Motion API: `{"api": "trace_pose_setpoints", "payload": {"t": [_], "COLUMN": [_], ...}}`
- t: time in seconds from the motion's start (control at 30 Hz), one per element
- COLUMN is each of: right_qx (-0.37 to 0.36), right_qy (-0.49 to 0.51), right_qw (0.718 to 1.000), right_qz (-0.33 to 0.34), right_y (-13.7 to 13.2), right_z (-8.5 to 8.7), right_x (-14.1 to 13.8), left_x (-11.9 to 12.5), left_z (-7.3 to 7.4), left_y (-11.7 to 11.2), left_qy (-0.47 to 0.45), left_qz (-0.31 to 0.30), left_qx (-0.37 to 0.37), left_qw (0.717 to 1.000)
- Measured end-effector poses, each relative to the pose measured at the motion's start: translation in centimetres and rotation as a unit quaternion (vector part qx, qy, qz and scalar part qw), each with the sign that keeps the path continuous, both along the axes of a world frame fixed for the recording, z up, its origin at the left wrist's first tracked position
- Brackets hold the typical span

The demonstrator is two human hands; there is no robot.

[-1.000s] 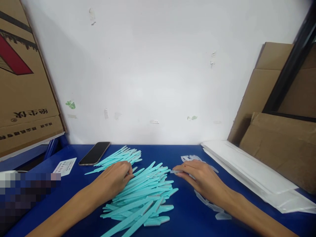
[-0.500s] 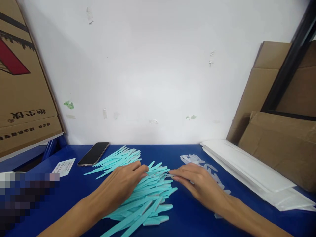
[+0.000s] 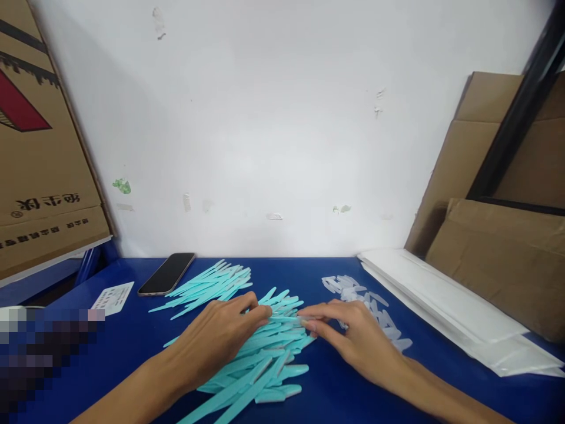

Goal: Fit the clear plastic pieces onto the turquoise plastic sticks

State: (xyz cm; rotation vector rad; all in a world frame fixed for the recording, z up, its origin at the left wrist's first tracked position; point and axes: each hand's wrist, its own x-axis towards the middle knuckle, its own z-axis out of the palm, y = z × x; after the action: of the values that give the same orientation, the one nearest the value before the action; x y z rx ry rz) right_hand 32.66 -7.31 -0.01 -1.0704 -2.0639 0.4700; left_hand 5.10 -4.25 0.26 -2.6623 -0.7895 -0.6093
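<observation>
Over a loose heap of turquoise eyebrow razors [image 3: 260,371], my left hand [image 3: 220,330] is closed in a pinch on one razor [image 3: 285,320] that points to the right. Thumb and fingers of my right hand [image 3: 362,335] pinch a small translucent blade cap [image 3: 303,320] at that razor's tip. How far the cap covers the blade cannot be made out. Behind and beside my right hand lie several loose clear caps [image 3: 377,298]. A second group of razors [image 3: 220,280] is spread beyond my left hand.
A phone [image 3: 166,274] and a printed card [image 3: 113,298] lie on the blue table [image 3: 145,335] at the left. White flat sheets [image 3: 441,294] are stacked at the right, before brown cardboard [image 3: 498,259]. A printed carton [image 3: 44,165] stands at far left; a white wall [image 3: 282,129] closes the back.
My left hand has shifted slightly right, bringing a razor against the cap in my right hand. My right fingers have moved a little lower, and the two hands are closer together.
</observation>
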Motion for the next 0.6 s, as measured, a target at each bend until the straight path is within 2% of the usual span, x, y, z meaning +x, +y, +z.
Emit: {"api": "trace_pose_setpoints", "payload": {"t": [0.23, 0.37, 0.6], "right_qx": [0.017, 0.059, 0.125], "right_qy": [-0.025, -0.025, -0.014], "right_qw": [0.999, 0.997, 0.989], "right_qz": [0.020, 0.039, 0.076], "right_y": [-0.6, -1.1, -1.0], "right_z": [-0.1, -0.1, 0.1], "right_x": [-0.5, -0.5, -0.6], "left_x": [0.7, 0.8, 0.5], "left_z": [0.0, 0.2, 0.3], "left_y": [-1.7, -2.5, -2.4], "left_qy": [0.011, 0.016, 0.016], "left_qz": [-0.012, -0.033, -0.035], "left_qx": [-0.049, -0.019, 0.004], "left_qw": [0.999, 0.999, 0.999]}}
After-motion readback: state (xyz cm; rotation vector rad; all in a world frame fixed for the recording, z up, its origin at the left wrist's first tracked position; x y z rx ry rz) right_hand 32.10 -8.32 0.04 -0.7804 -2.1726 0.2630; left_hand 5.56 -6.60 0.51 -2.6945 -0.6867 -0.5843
